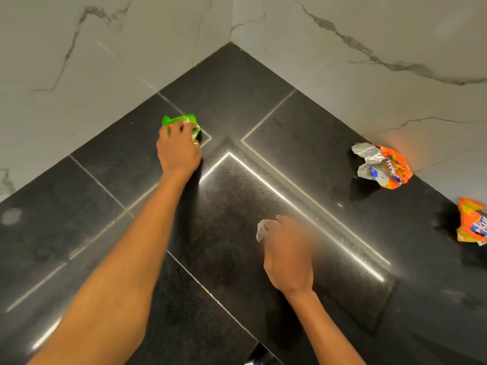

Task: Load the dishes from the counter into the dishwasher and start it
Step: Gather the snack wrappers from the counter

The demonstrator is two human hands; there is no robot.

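My left hand (pixel 179 151) reaches far over the black corner counter (pixel 290 133) and its fingers curl round a crumpled green wrapper (pixel 179 119) lying near the left wall. My right hand (pixel 288 254) hovers lower, at the middle of the counter, and pinches a small white scrap of wrapper (pixel 262 229); this hand is blurred. No dishes and no dishwasher are in view.
A crumpled orange and silver snack wrapper (pixel 382 165) lies by the right wall. Another orange wrapper (pixel 471 221) sits at the right edge of the frame. White marble-look walls (pixel 369 48) meet in the corner behind the counter. The counter's front edge runs along the bottom.
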